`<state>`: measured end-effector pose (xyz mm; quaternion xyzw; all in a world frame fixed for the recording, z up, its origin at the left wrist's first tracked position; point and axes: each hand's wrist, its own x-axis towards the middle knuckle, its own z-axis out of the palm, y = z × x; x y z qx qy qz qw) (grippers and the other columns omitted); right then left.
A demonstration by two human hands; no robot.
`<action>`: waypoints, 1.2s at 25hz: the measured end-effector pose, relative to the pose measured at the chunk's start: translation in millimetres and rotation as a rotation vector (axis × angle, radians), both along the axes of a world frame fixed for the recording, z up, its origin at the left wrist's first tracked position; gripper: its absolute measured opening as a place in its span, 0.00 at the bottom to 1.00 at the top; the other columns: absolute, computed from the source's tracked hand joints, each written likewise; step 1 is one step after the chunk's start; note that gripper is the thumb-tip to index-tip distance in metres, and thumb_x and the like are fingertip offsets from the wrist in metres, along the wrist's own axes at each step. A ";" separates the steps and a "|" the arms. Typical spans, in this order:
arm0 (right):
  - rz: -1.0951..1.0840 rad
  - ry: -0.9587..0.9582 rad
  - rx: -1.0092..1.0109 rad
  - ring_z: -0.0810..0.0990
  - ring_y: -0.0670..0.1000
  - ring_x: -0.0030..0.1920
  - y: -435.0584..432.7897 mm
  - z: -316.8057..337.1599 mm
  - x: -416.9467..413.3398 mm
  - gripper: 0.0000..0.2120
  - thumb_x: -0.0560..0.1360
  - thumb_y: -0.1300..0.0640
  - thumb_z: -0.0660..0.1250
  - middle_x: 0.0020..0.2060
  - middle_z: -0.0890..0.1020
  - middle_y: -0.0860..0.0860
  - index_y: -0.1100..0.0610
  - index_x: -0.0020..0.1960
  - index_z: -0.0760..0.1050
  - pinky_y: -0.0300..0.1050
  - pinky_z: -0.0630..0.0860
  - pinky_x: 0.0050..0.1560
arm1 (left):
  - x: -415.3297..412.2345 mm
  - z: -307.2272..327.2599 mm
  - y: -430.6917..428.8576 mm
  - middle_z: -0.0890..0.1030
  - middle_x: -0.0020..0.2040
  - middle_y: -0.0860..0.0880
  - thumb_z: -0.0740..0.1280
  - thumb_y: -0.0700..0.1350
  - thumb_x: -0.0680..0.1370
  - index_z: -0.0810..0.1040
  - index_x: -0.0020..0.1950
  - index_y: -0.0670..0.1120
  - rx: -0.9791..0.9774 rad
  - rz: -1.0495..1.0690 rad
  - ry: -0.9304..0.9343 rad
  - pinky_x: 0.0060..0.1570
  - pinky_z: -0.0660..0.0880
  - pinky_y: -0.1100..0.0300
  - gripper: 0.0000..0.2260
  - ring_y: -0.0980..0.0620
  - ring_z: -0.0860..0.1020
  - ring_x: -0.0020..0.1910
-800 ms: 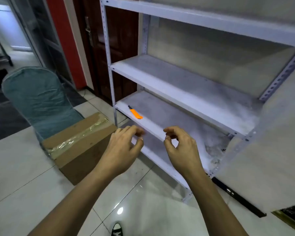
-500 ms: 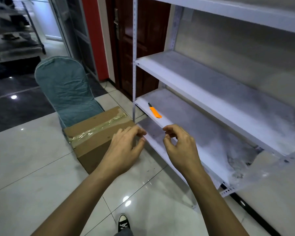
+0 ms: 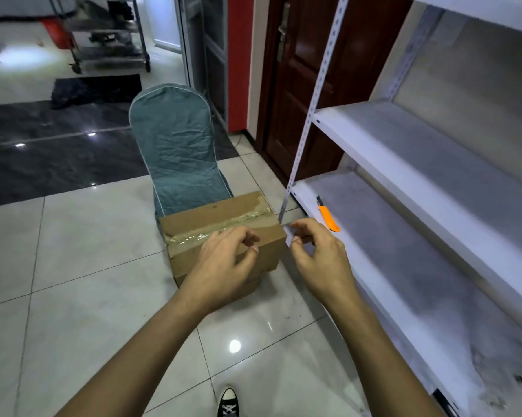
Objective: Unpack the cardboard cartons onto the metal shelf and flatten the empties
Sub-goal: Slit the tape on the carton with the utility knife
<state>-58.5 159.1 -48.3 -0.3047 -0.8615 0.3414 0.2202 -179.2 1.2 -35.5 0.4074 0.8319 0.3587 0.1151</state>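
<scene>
The taped cardboard carton (image 3: pixel 211 219) is sitting on the tiled floor (image 3: pixel 73 251), just beside the corner post of the metal shelf (image 3: pixel 404 152). A teal-covered chair (image 3: pixel 178 152) is standing directly behind it. An orange knife (image 3: pixel 328 218) is lying on a lower shelf board. The left hand (image 3: pixel 226 260) is hiding part of the carton's near face, its fingers loosely curled and holding nothing. The right hand (image 3: pixel 316 260) is doing likewise beside it. A shoe (image 3: pixel 229 401) is being cut off at the bottom edge.
</scene>
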 end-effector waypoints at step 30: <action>0.229 -0.172 -0.228 0.80 0.45 0.48 165.8 -123.8 -237.5 0.11 0.76 0.61 0.67 0.46 0.82 0.46 0.50 0.56 0.80 0.50 0.79 0.54 | -195.8 -110.9 107.0 0.80 0.54 0.60 0.64 0.46 0.80 0.79 0.57 0.55 -0.160 0.425 -0.172 0.64 0.69 0.46 0.09 0.53 0.74 0.56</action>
